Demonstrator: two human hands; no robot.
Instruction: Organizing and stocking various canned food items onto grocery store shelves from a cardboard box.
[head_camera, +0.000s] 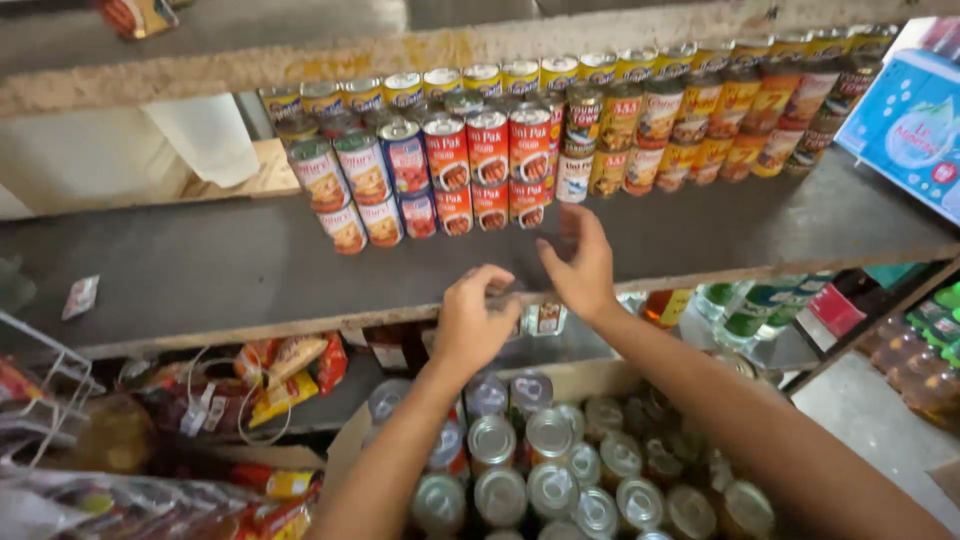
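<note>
Head view: stacked cans (480, 160) fill my shelf (200, 270) rear, many wait in the box (560, 480); left hand (478, 318) grips one, right hand (580, 265) open.

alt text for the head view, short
Two bare hands reach over a dark shelf: the left hand grips a can at its front edge, the right hand is spread open toward stacked cans. Below, an open box of cans.
</note>
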